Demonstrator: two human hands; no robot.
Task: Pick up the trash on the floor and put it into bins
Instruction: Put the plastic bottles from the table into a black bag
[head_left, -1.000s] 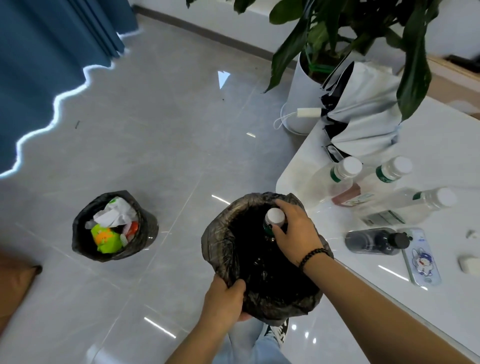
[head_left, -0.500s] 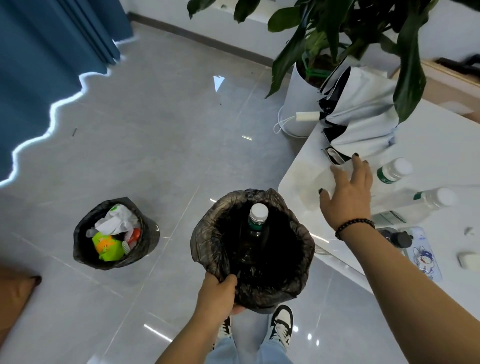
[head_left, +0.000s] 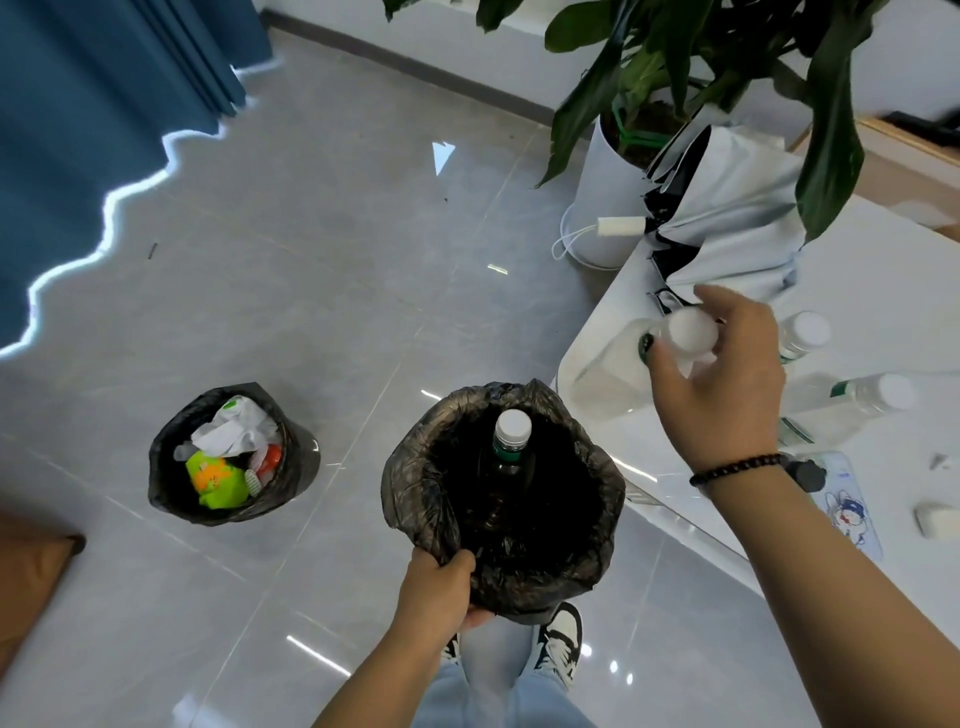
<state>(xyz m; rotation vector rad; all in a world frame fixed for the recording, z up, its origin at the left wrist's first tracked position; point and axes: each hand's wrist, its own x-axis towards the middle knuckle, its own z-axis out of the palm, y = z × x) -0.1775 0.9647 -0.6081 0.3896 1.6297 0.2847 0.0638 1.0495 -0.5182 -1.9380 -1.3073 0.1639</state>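
Your left hand (head_left: 439, 590) grips the near rim of the black bin bag (head_left: 415, 483), where one capped bottle (head_left: 509, 452) stands upright. Your right hand (head_left: 719, 379) curls its fingers round a clear bottle (head_left: 618, 374) at the tabletop (head_left: 883, 291) edge. Further left, a second bin (head_left: 301, 457) holds crumpled trash on the floor (head_left: 311, 234).
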